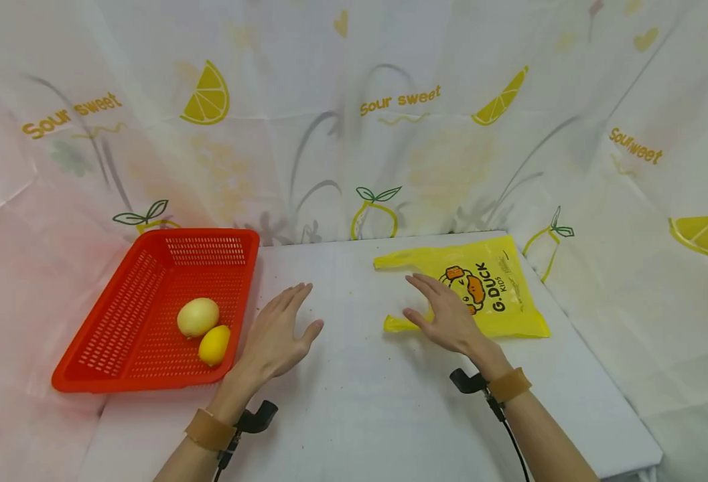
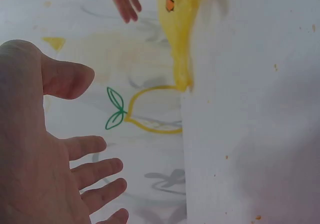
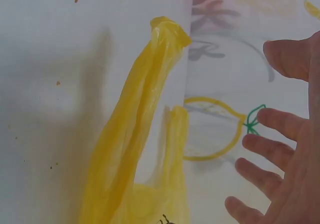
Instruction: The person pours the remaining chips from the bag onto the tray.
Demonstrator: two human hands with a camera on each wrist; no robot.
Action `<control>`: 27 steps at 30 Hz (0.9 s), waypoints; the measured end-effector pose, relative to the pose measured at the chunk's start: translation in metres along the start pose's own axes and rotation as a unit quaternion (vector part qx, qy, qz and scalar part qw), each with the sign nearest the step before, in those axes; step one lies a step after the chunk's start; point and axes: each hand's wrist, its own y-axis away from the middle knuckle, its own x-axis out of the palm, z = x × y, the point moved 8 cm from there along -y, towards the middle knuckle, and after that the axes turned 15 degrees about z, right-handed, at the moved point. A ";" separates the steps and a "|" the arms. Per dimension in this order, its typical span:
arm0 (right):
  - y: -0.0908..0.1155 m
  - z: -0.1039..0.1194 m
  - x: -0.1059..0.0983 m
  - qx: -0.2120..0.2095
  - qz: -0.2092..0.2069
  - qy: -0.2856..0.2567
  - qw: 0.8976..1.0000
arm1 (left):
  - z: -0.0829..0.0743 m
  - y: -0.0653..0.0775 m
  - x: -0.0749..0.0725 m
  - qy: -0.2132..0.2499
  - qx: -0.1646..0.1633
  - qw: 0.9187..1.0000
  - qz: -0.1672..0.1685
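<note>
My left hand (image 1: 277, 335) hovers over the white table beside the red basket's right rim, fingers extended and thumb apart, holding nothing. In the red plastic basket (image 1: 143, 386) lie a pale yellow round fruit (image 1: 198, 317) and a smaller bright yellow lemon (image 1: 214, 345), side by side near the right wall. A yellow plastic bag (image 1: 519, 294) printed "G.DUCK KIDS" lies flat at the right, its two handles pointing left. My right hand (image 1: 449, 318) is above the bag's handle end, covering part of the print; its fingers are straight and spread in the right wrist view.
The white table (image 1: 354, 415) ends at a patterned curtain (image 1: 305, 134) at the back and sides. Small crumbs dot the tabletop. Each wrist wears a brown strap (image 1: 210, 430) with a small black camera (image 1: 257, 416) and cable.
</note>
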 end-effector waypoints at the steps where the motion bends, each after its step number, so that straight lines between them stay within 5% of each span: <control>1: -0.001 -0.002 0.000 0.002 -0.001 0.001 1.000 | 0.000 0.000 0.000 0.000 0.000 1.000 0.000; 19: -0.010 -0.048 0.000 0.073 0.028 0.036 0.996 | 0.000 0.004 0.004 0.007 0.006 1.000 0.008; 27: -0.014 -0.057 0.002 0.063 0.028 0.058 0.996 | -0.001 0.005 0.006 0.017 0.010 1.000 0.012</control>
